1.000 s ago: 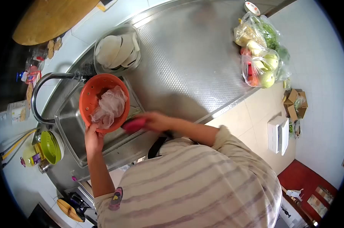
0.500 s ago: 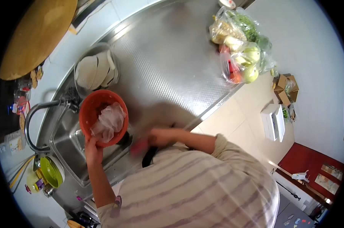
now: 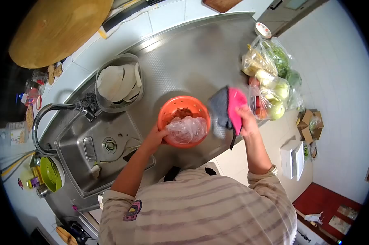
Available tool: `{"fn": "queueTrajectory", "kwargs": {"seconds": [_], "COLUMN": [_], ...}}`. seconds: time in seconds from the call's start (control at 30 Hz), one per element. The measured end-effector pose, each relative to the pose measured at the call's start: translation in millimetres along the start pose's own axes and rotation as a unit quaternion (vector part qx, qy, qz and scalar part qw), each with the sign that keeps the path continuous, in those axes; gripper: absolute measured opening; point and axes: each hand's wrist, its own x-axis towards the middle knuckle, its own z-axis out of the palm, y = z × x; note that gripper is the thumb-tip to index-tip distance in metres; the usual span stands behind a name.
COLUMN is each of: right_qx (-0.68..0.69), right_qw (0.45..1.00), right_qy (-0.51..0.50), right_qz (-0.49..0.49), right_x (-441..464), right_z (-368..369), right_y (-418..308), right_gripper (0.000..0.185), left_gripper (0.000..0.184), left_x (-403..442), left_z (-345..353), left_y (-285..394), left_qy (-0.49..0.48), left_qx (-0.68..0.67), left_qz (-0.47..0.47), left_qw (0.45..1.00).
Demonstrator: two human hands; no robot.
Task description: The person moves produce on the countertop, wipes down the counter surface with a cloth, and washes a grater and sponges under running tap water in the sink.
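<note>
My left hand (image 3: 155, 138) grips the near-left rim of an orange plastic colander (image 3: 165, 112), which is over the steel counter right of the sink. Inside it lie reddish-brown pieces of food (image 3: 182, 113) and a crumpled clear plastic bag (image 3: 187, 130), which covers part of them. To the right, my right hand (image 3: 245, 119) is closed on a pink and grey cloth item (image 3: 234, 104) with a black strap hanging down. Its exact kind is unclear, and its grey side is blurred. The cloth is held up over the counter, apart from the colander.
The steel sink (image 3: 80, 163) with its curved faucet (image 3: 39, 122) is at left. A clear tub of white dishes (image 3: 117, 83) stands behind it. Bagged vegetables (image 3: 274, 81) rest at the counter's right end, near a small bowl (image 3: 263, 30). Green bowls (image 3: 52, 174) stand far left.
The colander has moved right, from above the sink to the counter side, in my left hand. My right hand has swung from near my waist out to the right, bringing the pink cloth item up.
</note>
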Motion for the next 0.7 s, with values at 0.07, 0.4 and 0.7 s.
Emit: {"fn": "queueTrajectory", "kwargs": {"seconds": [0.07, 0.4, 0.7], "right_qx": [-0.02, -0.604, -0.708], "right_qw": [0.993, 0.723, 0.602], "right_qy": [0.082, 0.205, 0.112], "right_qz": [-0.076, -0.264, -0.351], "right_x": [36.0, 277.0, 334.7], "right_z": [2.4, -18.4, 53.4], "right_y": [-20.9, -4.5, 43.2], "right_gripper": [0.037, 0.045, 0.052], "left_gripper": [0.059, 0.032, 0.053], "left_x": [3.1, 37.8, -27.7], "left_z": [-9.3, -149.8, -124.8], "left_y": [3.1, 31.4, -5.1], "left_qy": [0.01, 0.235, 0.281], "left_qx": [-0.028, -0.359, -0.388], "left_qz": [0.01, 0.09, 0.088], "left_qw": [1.0, 0.899, 0.873]}}
